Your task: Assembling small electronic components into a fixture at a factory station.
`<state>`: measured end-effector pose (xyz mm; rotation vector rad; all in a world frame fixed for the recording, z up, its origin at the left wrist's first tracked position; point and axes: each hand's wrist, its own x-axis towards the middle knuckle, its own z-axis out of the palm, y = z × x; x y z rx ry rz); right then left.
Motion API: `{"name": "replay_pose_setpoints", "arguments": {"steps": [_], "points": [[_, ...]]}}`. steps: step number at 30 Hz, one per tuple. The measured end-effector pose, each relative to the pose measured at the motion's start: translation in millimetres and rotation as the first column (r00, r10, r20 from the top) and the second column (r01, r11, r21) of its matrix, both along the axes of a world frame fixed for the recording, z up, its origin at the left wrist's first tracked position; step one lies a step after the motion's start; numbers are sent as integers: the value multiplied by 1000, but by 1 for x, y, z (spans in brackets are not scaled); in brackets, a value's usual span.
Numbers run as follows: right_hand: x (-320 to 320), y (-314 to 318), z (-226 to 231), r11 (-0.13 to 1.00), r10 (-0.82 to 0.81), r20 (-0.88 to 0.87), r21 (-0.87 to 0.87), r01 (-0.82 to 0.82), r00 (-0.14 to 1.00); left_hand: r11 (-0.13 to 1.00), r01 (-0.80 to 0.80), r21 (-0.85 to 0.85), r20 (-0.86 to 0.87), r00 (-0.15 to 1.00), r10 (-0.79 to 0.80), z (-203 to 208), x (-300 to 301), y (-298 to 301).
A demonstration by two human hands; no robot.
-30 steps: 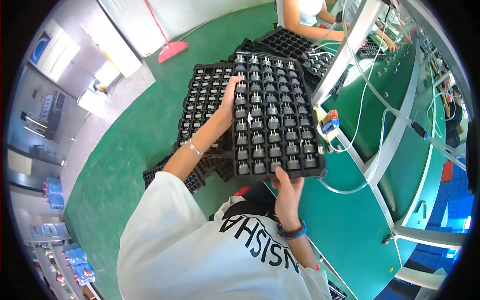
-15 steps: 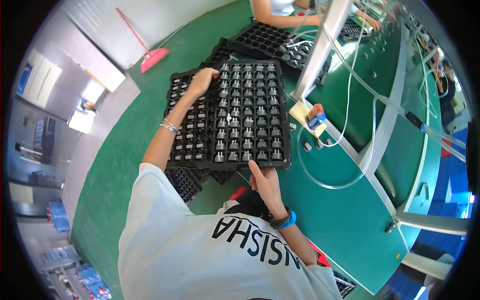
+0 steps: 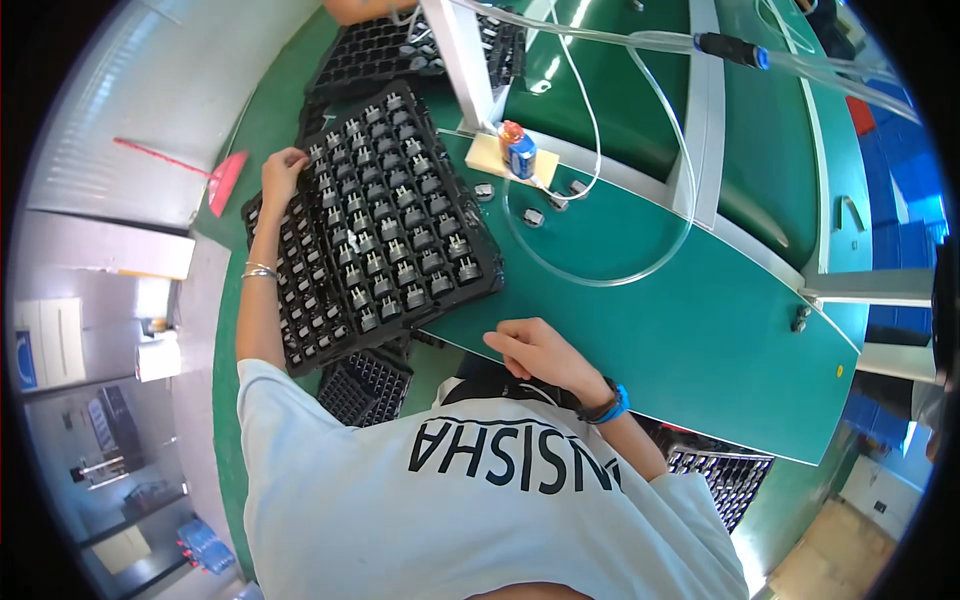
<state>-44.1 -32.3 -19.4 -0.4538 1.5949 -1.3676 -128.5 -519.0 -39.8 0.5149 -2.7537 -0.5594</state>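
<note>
A black plastic tray [image 3: 462, 284] filled with rows of grey plugs with upright metal pins lies tilted on the left end of the green table. It overlaps another black tray [image 3: 300, 366], which holds smaller light-grey parts. My left hand [image 3: 283, 175] grips the upper tray's left edge near its far corner, fingers bent over the rim. Over the bare green tabletop, to the right of the tray's near corner, my right hand [image 3: 545, 355] is apart from the tray, its fingers curled in with nothing visible in them.
A blue bottle with an orange top [image 3: 520, 155] stands on a yellow pad [image 3: 487, 157] beside a white post [image 3: 460, 60]. Loose grey plugs [image 3: 533, 217] and a looped clear hose [image 3: 640, 276] lie close by. More black trays [image 3: 375, 385] sit below; another person's arm [image 3: 370, 8] shows beyond.
My right hand has let go of the tray's near edge and moved right. The view has turned, and the tray now appears slanted. My left hand stays at the tray's left edge.
</note>
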Motion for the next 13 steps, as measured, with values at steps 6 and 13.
{"name": "replay_pose_setpoints", "arguments": {"steps": [6, 13], "points": [[-42, 63, 13, 929, -369, -52, -43, 367, 928, 999, -42, -10, -120, 992, 41, -4, 22, -33], [-179, 100, -24, 710, 37, -999, 17, 704, -14, 434, 250, 865, -285, 958, 15, 65, 52, 79]]}}
